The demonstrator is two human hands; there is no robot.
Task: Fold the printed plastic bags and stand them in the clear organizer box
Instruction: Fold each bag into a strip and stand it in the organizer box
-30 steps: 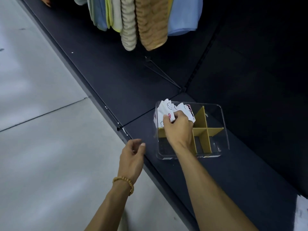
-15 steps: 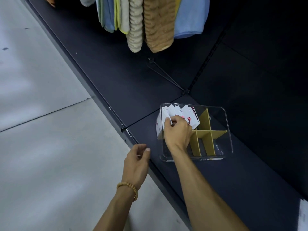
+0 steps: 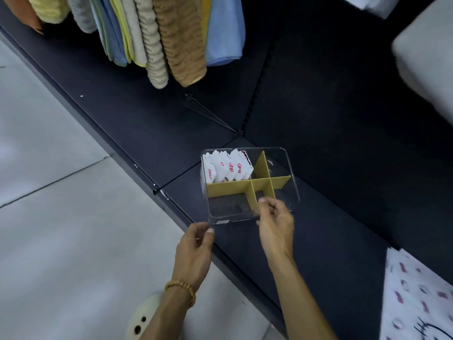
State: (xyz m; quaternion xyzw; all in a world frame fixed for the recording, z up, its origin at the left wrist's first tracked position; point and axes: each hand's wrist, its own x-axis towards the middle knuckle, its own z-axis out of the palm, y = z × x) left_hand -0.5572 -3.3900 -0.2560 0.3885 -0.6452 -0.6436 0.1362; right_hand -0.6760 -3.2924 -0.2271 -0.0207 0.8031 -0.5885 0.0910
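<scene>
On the dark shelf (image 3: 318,241) in front of you sits the clear organizer box (image 3: 291,168), split into four compartments by a yellow cross divider (image 3: 252,186). Your folded printed bags (image 3: 228,168), white with pink bows, stand upright in a fanned row in the far-left compartment, leaning against the box's left wall and the divider; the other three compartments show only the dark shelf through the clear floor. Your right hand (image 3: 275,223) is at the near edge of the box, over the near-right compartment, with its fingers loosely curled and the thumb and forefinger close together beside the near arm of the divider; you hold nothing that can be made out, and whether the fingertips touch the divider or the rim cannot be told. Your left hand (image 3: 195,246), with a beaded bracelet (image 3: 181,288) at the wrist, hangs just off the box's near-left corner above the shelf edge, fingers gently curled and holding nothing, close to the box without clearly touching it. More printed plastic (image 3: 416,298) lies flat on the shelf at your far right, well apart from the box. Hanging towels (image 3: 171,40) in blue, yellow, cream and tan fill the top of your view, and the pale floor (image 3: 73,241) lies to your left.
</scene>
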